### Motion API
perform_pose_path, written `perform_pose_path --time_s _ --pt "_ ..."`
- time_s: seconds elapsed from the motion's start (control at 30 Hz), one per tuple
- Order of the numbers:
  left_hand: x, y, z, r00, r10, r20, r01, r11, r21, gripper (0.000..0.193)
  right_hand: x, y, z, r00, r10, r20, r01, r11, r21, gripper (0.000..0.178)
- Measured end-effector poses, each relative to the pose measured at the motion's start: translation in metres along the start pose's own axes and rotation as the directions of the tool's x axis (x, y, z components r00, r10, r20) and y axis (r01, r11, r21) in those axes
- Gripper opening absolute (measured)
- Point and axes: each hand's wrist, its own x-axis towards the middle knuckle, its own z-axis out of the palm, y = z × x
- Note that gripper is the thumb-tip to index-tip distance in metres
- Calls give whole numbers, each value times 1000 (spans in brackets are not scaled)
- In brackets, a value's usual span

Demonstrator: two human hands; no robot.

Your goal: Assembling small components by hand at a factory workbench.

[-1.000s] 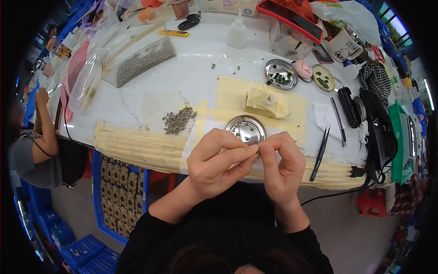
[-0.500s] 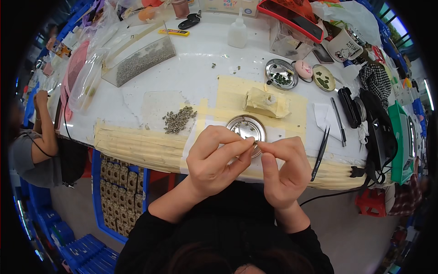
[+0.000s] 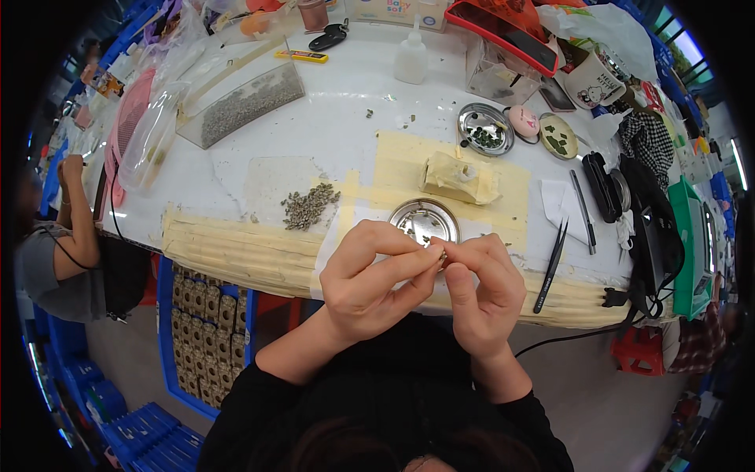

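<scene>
Just over the near rim of a round steel dish (image 3: 452, 220), my two hands meet at their fingertips. My left hand (image 3: 373, 271) is closed in a pinch on a tiny greenish-brown piece (image 3: 443, 256), whose kind is too small to make out. From the other side, my right hand (image 3: 489, 287) holds the same piece with its bent forefinger against it and its thumb just below. Small dark bits lie in the dish, which my fingers partly cover. Beyond it stands a tape-wrapped block (image 3: 460, 178) with a pale nub on top. Black tweezers (image 3: 552, 267) rest right of my right hand.
A pile of small grey-brown pieces (image 3: 309, 208) lies left of my hands. Farther back are a clear tray of grey granules (image 3: 248, 106), a squeeze bottle (image 3: 410, 59) and a dish of green pieces (image 3: 485, 126). A co-worker's arm (image 3: 72, 208) shows at far left.
My right hand has shifted slightly left, and its fingertips have come closer to my left ones. The tiny piece shows a little more between them. The tweezers have turned slightly on the table.
</scene>
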Motion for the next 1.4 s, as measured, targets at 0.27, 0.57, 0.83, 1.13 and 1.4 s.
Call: perform_pose_path --time_s 0.27,0.57,0.83,1.13,1.4 --pt "-2 -2 1 999 -41 -1 41 998 51 27 2 -10 1 954 -298 26 291 906 -308 28" --pt "-1 1 -2 996 -83 -34 82 997 -8 26 1 -3 5 994 -110 -2 108 979 -172 23" --pt "-2 -3 -1 999 21 -29 -19 997 73 29 2 -5 5 998 7 -55 -10 999 -53 18" --pt "-6 -3 -4 992 -124 -27 124 992 4 25 2 -2 8 958 -288 -13 268 905 -332 29" --pt "-4 -1 -4 1000 -6 -22 7 999 32 29 -1 1 10 1000 21 -18 -21 1000 3 23"
